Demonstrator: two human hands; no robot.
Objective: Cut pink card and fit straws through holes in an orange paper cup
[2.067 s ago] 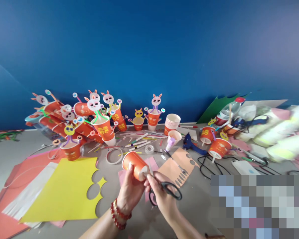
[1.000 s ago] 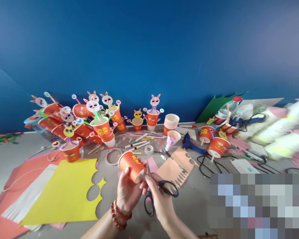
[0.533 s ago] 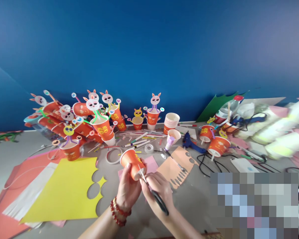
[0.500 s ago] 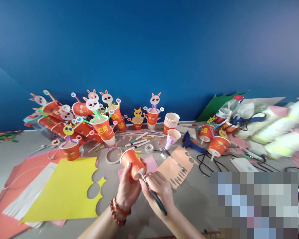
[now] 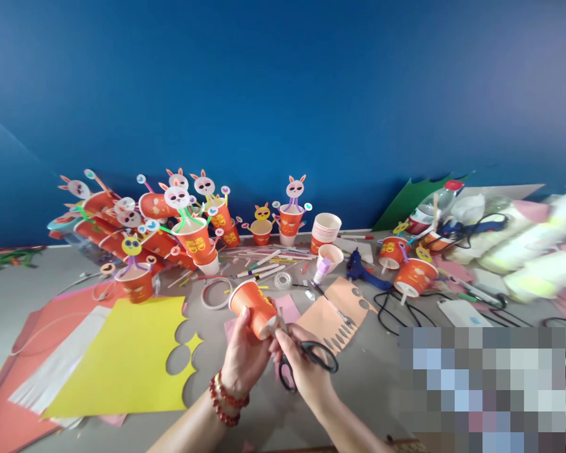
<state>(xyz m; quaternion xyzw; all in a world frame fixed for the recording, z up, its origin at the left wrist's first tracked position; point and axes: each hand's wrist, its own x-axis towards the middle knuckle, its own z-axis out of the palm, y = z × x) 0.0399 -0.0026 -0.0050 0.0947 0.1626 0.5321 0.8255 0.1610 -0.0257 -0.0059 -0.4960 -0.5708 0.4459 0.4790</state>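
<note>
An orange paper cup [image 5: 253, 307] with yellow print lies tilted in my left hand [image 5: 245, 352], its wide end up and to the left. My left fingers and thumb wrap round its lower side, and red bead bracelets circle that wrist. Beside the cup's base, my right hand [image 5: 304, 365] is closed around a pair of scissors [image 5: 321, 355]. Their black handle loops stick out on both sides of the hand, and the metal blades show by the cup's base. My right fingertips are at the edge of the base; whether they pinch anything there is hidden.
Yellow cardboard [image 5: 127, 358] with cut-out circles lies left. Peach paper [image 5: 332, 314] and a blue glue gun [image 5: 363, 272] are to the right. Decorated rabbit cups [image 5: 191, 242] crowd the back left; stacked cups [image 5: 326, 233] stand behind. Black cables run across the right side.
The scissors have turned in my right hand: the blade tip was on the cup's base, and now both handle loops are spread out. The cup has barely moved.
</note>
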